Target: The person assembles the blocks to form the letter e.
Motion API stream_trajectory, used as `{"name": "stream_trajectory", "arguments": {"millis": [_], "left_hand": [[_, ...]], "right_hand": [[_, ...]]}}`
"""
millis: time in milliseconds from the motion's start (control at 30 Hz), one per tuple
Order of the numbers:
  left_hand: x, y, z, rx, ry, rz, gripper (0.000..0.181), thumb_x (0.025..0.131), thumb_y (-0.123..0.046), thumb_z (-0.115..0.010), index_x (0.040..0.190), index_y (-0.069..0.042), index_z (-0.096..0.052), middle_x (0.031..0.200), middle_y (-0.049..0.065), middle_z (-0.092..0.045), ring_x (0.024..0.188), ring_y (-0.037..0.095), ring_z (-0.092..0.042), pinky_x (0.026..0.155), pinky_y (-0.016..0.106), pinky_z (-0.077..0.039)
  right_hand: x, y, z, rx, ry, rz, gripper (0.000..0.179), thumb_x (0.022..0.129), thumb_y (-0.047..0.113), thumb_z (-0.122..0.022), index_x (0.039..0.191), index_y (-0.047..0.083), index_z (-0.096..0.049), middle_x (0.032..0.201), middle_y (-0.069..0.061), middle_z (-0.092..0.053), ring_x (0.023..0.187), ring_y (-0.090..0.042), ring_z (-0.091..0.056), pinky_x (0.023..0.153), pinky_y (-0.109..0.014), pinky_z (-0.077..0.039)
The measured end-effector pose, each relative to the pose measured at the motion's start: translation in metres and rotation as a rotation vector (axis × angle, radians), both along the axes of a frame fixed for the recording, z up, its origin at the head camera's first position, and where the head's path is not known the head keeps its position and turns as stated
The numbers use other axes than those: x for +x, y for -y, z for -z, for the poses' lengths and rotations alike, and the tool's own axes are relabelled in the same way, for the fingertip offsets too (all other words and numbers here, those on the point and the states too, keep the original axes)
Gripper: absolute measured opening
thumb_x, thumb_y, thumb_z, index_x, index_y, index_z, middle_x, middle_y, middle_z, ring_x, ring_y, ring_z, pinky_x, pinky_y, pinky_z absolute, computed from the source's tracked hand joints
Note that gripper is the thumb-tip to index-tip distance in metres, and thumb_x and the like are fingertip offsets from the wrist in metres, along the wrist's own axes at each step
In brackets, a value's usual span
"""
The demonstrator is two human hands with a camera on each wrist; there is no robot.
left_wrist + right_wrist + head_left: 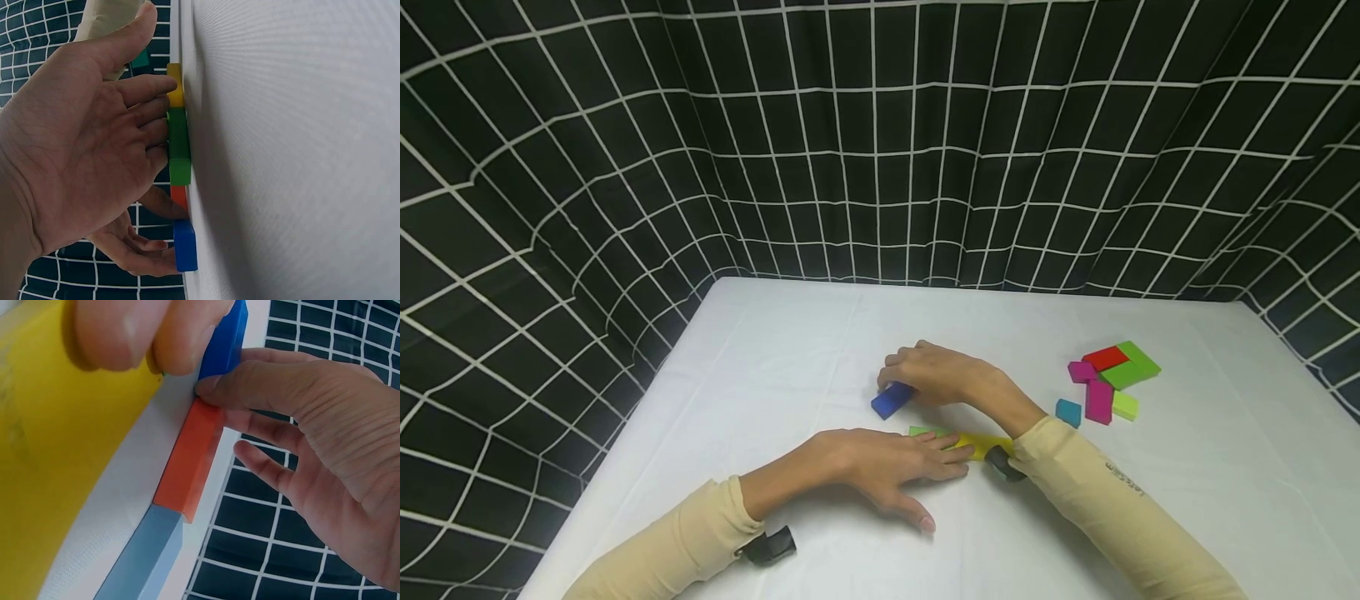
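Observation:
My right hand (936, 372) pinches a blue block (892, 401) on the white table, its thumb at the block's end in the right wrist view. An orange block (190, 456) lies end to end with the blue one, followed by a grey-blue block (140, 550); the right hand hides both in the head view. Nearer my body, the left hand (880, 467) lies palm down with fingers extended over a row made of a green block (925, 432) and a yellow block (988, 446). Its fingertips touch that row.
To the right lies a cluster with a red block (1106, 358), green blocks (1138, 358), magenta blocks (1099, 402) and a lime block (1125, 405). A teal block (1068, 412) sits beside the right forearm. Black gridded curtain (910, 125) surrounds the white table (760, 358).

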State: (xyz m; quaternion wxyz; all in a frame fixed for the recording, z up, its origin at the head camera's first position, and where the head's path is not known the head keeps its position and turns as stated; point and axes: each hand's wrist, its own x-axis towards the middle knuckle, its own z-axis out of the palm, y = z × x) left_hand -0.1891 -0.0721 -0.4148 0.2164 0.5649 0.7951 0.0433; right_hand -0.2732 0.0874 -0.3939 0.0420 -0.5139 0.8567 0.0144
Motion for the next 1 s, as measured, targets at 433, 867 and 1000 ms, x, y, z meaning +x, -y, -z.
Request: {"name": "stream_trajectory", "arguments": {"millis": [433,867,1000], "left_hand": [[-0.0001,0.0,-0.0016,-0.006,-0.003,0.0,0.084,0.103,-0.059,-0.055,0.167,-0.014,-0.025,0.178,0.002,-0.011,0.166,0.019,-0.005,0.136,0.037,-0.014],[-0.0006,-0.0007,-0.0014,-0.007,-0.003,0.002,0.083,0.103,-0.058,-0.055,0.167,-0.014,-0.026,0.178,0.002,-0.011,0.166,0.018,-0.004,0.136,0.036,-0.013],[-0.0011,-0.0004,-0.0012,-0.002,0.006,0.002,0.083,0.103,-0.057,-0.056,0.167,-0.013,-0.027,0.178,0.003,-0.012,0.166,0.019,-0.005,0.136,0.037,-0.013]], "right_hand": [[-0.0009,0.0018,-0.0004,0.037,0.011,0.025,0.038,0.087,0.004,-0.081,0.122,0.019,-0.074,0.109,0.002,-0.073,0.104,-0.017,-0.068,0.098,-0.039,-0.056],[0.0022,0.0002,-0.0019,0.036,0.005,0.025,0.04,0.088,0.002,-0.079,0.123,0.019,-0.072,0.111,0.001,-0.073,0.105,-0.018,-0.067,0.098,-0.039,-0.056],[0.0046,-0.004,-0.0034,0.02,0.007,0.033,0.041,0.09,0.002,-0.077,0.126,0.019,-0.071,0.112,0.001,-0.072,0.104,-0.019,-0.066,0.097,-0.04,-0.056]]}}
